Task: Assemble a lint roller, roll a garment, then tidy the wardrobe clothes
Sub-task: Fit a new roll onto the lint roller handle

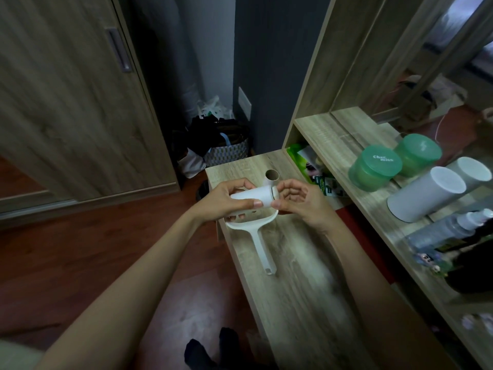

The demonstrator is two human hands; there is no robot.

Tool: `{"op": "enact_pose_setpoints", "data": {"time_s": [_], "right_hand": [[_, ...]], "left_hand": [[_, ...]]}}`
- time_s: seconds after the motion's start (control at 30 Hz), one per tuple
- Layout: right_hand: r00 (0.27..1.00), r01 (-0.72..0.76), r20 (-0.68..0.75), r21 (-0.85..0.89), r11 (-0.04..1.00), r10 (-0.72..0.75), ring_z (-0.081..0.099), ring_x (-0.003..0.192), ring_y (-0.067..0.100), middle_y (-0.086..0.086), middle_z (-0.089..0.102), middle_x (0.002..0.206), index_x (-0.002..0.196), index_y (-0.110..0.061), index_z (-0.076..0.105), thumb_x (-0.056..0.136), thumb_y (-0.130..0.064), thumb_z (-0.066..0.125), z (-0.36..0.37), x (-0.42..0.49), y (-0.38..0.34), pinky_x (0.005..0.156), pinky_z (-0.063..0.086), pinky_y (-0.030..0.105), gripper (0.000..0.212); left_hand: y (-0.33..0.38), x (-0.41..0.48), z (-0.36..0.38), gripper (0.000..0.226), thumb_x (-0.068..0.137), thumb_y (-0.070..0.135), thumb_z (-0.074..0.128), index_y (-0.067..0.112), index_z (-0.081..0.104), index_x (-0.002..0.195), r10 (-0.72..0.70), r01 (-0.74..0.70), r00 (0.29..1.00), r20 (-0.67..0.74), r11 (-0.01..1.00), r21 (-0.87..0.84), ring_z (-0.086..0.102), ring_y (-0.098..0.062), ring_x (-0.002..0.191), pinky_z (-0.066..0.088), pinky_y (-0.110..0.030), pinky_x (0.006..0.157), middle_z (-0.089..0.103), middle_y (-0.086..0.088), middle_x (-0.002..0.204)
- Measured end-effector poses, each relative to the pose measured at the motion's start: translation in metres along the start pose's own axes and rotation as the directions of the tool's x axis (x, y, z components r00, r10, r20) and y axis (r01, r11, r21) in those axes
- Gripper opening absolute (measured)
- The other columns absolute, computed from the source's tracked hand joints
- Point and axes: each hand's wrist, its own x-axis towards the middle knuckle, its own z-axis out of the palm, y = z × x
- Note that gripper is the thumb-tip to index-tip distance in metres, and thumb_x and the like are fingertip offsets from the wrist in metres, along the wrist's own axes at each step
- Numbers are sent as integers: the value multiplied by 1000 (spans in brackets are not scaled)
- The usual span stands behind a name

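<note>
Wardrobe door (66, 102): big wooden slab off to the left, nothing to do with this step yet.

Desk (293, 303): long and wood-grain, and all the action is happening just over its far end.

Shelf (344, 145): runs along the right. It's got two green jars (373, 169) and a white canister (424, 193) on it, well apart from the work.

Roller frame (260, 244): white. The long handle lies along the desk pointing back at the person, and the curved yoke is up under the hands.

Sticky roll (256, 197): white, lying sideways just above the yoke, not seated yet as far as I can tell.

Cardboard tube (271, 176): the empty core, standing on the desk right behind the roll.

Left hand (226, 198): fingers (257, 203) wrapped round the roll, thumb on the near side.

Right hand (298, 201): fingers (292, 194) curled in at the roll's right end, thumb seemingly pinching the yoke tip. Bit blurry, so not 100% sure.

How I'd do it: keep the roll level, flex that yoke arm out only a touch, line up the roll's end with the peg, then let it close. Grip near the ends so the sticky sheets don't get mashed, and spin it to check.
</note>
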Motion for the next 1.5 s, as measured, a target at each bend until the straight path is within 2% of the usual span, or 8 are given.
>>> {"op": "enact_pose_setpoints", "data": {"time_s": [0.23, 0.53, 0.67, 0.87, 1.0, 1.13, 1.37, 1.5], "right_hand": [[998, -12, 68, 63, 998, 7, 60, 72, 16, 5, 61, 77, 81, -16, 66, 61, -12, 83, -1, -1, 3, 59, 58, 28, 26], [993, 39, 112, -5, 999, -38, 58, 61, 9, 11, 58, 76, 81, -12, 62, 58, -26, 80, -4, 3, 2, 48, 52, 22, 32], [992, 50, 114, -14, 999, -48, 53, 60, 6, 6, 55, 74, 79, -14, 59, 60, -26, 78, -2, 1, 6, 43, 47, 20, 30], [997, 68, 49, -82, 994, -64, 52, 59, 3, 0, 55, 72, 81, -14, 57, 68, -12, 74, -3, 3, 14, 49, 45, 13, 22], [999, 30, -16, -108, 994, -31, 57, 59, 11, 5, 57, 74, 88, -11, 60, 78, -3, 73, -5, 7, 22, 43, 47, 22, 18], [1000, 22, -16, -108, 994, -24, 61, 69, 15, 9, 60, 84, 103, -16, 64, 83, -6, 70, -4, 9, 27, 48, 53, 27, 23], [999, -4, -39, -138, 990, -1, 57, 75, 16, 2, 56, 85, 96, -26, 61, 86, -16, 66, -1, 15, 47, 56, 54, 27, 15], [997, -2, -80, -138, 990, -9, 58, 72, 14, 3, 58, 81, 96, -16, 59, 89, -12, 63, 2, 14, 55, 64, 52, 30, 9]], "left_hand": [[9, -6, -6, 29, 66, 42, 80, 29, 67, 88, -39, 43, 991, 125, 998, -34, 61, -17, 54, 50, -20, 45, 67, -9, 78], [9, -8, -3, 22, 68, 41, 79, 33, 68, 85, -35, 46, 988, 150, 997, -67, 58, -18, 54, 48, -23, 47, 63, -19, 80], [6, -9, -1, 25, 76, 31, 81, 23, 64, 92, -47, 61, 984, 171, 995, -77, 57, -13, 51, 46, -19, 44, 66, -4, 71], [2, -6, 6, 13, 87, 20, 72, 17, 61, 92, -60, 65, 995, 75, 996, -67, 56, -12, 48, 44, -20, 42, 69, -1, 72], [-8, -3, 13, 20, 83, 30, 76, 18, 61, 90, -88, 85, 996, -19, 991, -103, 55, -12, 45, 40, -19, 40, 70, -3, 71], [-17, -4, 13, 24, 83, 36, 75, 18, 63, 94, -140, 130, 988, -66, 982, -137, 56, -13, 49, 41, -20, 42, 69, -4, 74], [-29, -3, 20, 19, 91, 33, 68, 16, 64, 99, -162, 146, 983, -83, 975, -168, 57, -12, 53, 43, -21, 45, 68, -6, 78], [-35, -1, 25, 18, 92, 35, 66, 18, 65, 97, -162, 144, 982, -96, 974, -175, 58, -13, 54, 42, -21, 44, 68, -3, 77]]}}
